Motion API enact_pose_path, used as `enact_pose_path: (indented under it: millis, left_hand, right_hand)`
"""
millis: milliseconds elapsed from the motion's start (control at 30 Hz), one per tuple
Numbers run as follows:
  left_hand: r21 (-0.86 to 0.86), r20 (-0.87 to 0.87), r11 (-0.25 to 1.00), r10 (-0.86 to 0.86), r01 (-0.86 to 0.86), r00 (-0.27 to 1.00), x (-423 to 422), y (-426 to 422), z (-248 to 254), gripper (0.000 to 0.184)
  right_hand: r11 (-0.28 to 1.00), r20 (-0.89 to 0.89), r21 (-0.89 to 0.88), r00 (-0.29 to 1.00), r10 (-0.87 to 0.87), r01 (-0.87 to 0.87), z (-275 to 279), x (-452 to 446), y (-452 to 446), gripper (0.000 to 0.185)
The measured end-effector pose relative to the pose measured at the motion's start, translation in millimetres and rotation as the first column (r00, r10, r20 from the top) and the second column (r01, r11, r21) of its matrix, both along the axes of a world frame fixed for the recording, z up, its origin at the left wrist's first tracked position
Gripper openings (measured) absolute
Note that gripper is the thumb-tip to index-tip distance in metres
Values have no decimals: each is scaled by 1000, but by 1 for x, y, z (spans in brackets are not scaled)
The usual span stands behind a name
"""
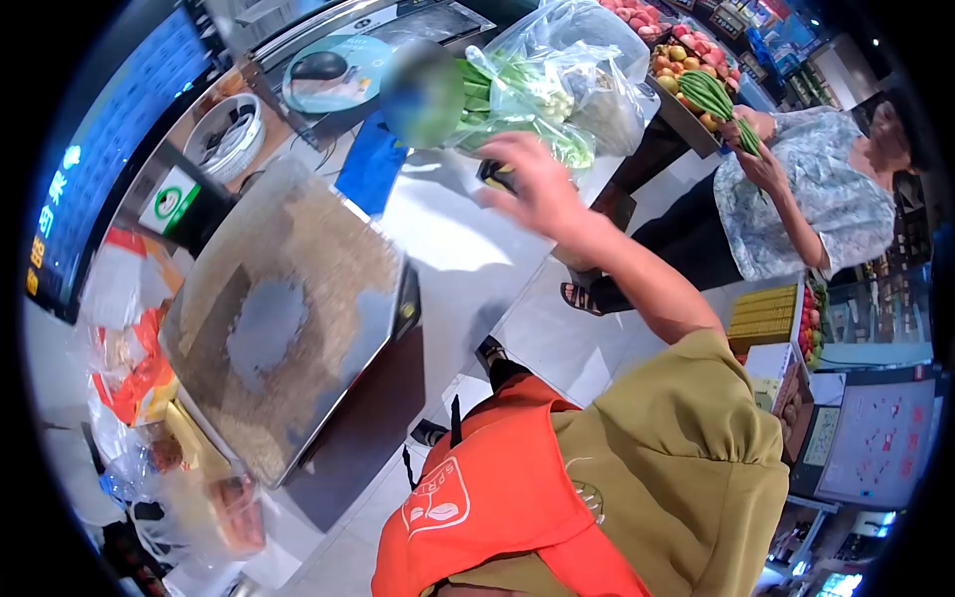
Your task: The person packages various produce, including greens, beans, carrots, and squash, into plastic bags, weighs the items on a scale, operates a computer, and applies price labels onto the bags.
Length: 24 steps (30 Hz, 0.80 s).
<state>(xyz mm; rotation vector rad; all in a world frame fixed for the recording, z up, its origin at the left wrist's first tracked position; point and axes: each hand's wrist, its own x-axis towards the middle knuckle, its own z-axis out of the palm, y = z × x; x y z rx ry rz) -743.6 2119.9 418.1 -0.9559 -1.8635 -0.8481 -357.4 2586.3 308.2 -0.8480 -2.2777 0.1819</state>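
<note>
My right hand (537, 189) reaches over the white counter (453, 264), slightly blurred, its fingers and thumb curved around a small black-and-yellow object (495, 177) whose kind I cannot make out. Just beyond the fingers, clear plastic bags (587, 90) hold leafy green vegetables (482, 95). A blue flat sheet (372, 167) lies on the counter to the left of the hand. My left hand is out of view.
A scale with a worn metal platform (274, 323) stands at left, near a mouse (319, 66) on a round pad (343, 85) and a white basket (224, 139). At right, a person (806, 189) holds long green beans (708, 97) beside fruit crates (686, 139).
</note>
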Motion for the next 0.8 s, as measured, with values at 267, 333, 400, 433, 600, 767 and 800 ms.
enact_pose_path:
  millis: [267, 333, 400, 433, 600, 767, 800]
  left_hand:
    - [584, 791, 461, -135, 669, -597, 240, 277, -115, 30]
    - [662, 674, 481, -45, 575, -738, 271, 335, -144, 30]
    - [678, 640, 471, 0, 564, -768, 292, 388, -173, 33]
    - [671, 654, 470, -10, 574, -756, 302, 410, -186, 35]
    - [616, 447, 711, 41, 340, -894, 332, 496, -231, 45]
    - [690, 380, 646, 62, 327, -923, 338, 523, -238, 47]
    - [662, 413, 666, 61, 345, -909, 338, 527, -233, 48]
  right_hand:
    - [910, 458, -207, 857, -234, 359, -85, 155, 140, 87]
    - [921, 487, -177, 844, -224, 346, -80, 152, 143, 89]
    - [912, 491, -120, 822, -289, 393, -88, 146, 149, 86]
    - [920, 467, -106, 835, -290, 378, -91, 142, 151, 82]
    - [903, 462, -162, 840, -286, 397, -76, 139, 147, 68]
    - [919, 362, -241, 908, -212, 311, -82, 135, 134, 61]
    - [897, 339, -321, 921, -192, 305, -75, 135, 138, 60]
